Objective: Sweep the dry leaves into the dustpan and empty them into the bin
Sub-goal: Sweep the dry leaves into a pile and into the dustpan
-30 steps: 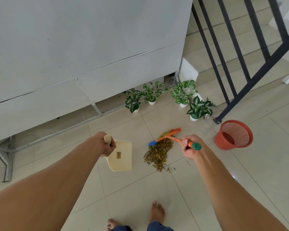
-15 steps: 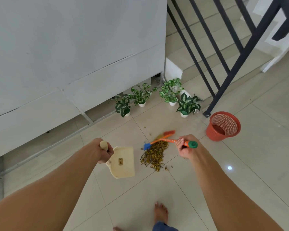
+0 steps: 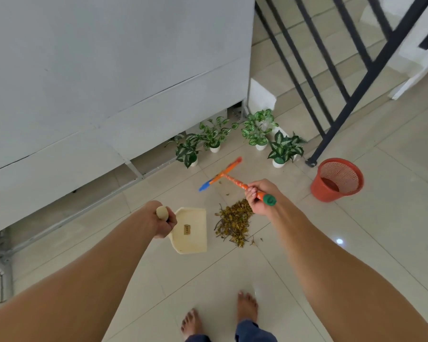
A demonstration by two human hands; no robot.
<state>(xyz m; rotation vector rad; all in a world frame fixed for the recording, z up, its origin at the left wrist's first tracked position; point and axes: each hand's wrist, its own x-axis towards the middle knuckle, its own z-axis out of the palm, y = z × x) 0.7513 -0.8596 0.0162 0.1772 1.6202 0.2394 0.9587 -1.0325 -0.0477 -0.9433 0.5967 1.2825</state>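
A pile of dry brown leaves [image 3: 234, 222] lies on the tiled floor. Just left of it sits a cream dustpan [image 3: 190, 232], its mouth facing the pile. My left hand [image 3: 162, 222] grips the dustpan's handle. My right hand [image 3: 258, 197] grips the orange handle of a small brush [image 3: 221, 175] with a green cap. The brush head, orange and blue, is lifted beyond the pile, toward the plants. An orange mesh bin [image 3: 337, 180] stands upright to the right, near the railing foot.
Several small potted plants [image 3: 256, 134] in white pots line the floor beyond the leaves. A grey panel wall [image 3: 109, 82] fills the left. A black stair railing [image 3: 331, 95] and steps rise at the right. My bare feet [image 3: 247, 307] stand below the pile.
The brush head has lifted off the leaf pile and swung away toward the plants. The dustpan stays beside the pile. The view has shifted slightly.
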